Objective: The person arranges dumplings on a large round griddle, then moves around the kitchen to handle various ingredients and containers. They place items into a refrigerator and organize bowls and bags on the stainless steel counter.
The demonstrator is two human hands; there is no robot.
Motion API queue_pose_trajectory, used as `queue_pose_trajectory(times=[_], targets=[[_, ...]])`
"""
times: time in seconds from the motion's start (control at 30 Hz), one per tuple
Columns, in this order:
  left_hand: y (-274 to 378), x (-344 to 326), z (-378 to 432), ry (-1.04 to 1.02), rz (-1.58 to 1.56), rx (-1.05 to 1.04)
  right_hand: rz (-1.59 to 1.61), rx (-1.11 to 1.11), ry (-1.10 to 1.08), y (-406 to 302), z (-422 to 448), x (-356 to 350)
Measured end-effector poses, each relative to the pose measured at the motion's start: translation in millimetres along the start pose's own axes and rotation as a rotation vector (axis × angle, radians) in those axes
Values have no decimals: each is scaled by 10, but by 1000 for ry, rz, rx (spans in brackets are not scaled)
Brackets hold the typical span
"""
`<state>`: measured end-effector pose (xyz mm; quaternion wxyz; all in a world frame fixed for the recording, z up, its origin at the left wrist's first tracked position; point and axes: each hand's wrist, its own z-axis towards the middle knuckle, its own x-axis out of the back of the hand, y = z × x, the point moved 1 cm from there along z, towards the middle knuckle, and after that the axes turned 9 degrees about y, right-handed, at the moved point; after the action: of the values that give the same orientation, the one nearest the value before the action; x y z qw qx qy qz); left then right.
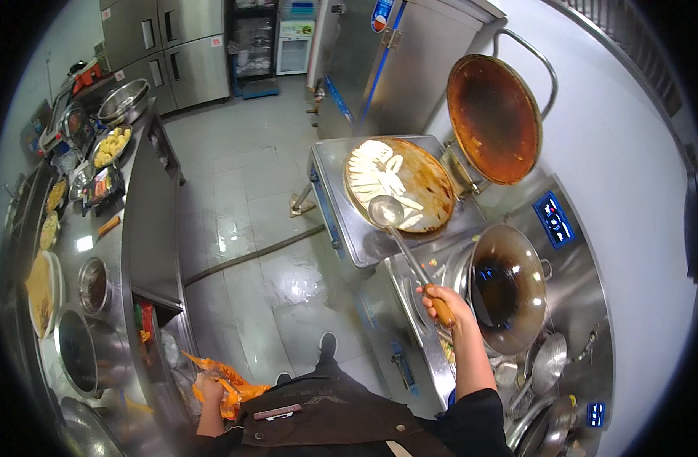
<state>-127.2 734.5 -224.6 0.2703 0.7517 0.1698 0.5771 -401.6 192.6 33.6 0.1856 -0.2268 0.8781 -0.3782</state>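
Note:
My right hand [445, 304] grips the wooden handle of a steel ladle [403, 243]. The ladle's bowl lies over the near edge of a round flat griddle pan [435, 194], above pale strips of food [375, 174]; whether it touches them I cannot tell. These strips cover the pan's left side, while its browned right side shows bare. Down at the left, my left hand [210, 387] clutches an orange plastic bag [234, 388] with writing on it. Close to my right forearm sits a large wok [512, 337] with dark liquid in it.
The griddle's round lid [492, 120] is tilted up against the wall. Strainers [549, 357] and pans crowd the lower right. Along the left runs a steel counter [112, 251] with a deep pot [77, 354] and a bowl of yellow chunks [112, 145]. A hose [257, 253] crosses the wet-looking floor.

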Motion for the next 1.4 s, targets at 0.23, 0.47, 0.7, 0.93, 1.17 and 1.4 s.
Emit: queue_pose_trajectory(times=[0.23,0.47,0.7,0.93,1.17,1.4], targets=[[-74,-329,-256,211,-59,191,-159,44,45,-712,1351,26],[253,-400,-469,266,110,113,-211,52,111,-1201,2282,189],[570,-397,-480,209,-19,367,-232,133,163,-1611,2763,166],[493,-468,-475,257,-185,154,-290,151,194,-1724,2992,53],[587,-387,-501,216,-374,329,-327,130,144,-1562,2725,157],[413,-427,-375,267,-22,163,-356,45,196,-1301,2054,332]])
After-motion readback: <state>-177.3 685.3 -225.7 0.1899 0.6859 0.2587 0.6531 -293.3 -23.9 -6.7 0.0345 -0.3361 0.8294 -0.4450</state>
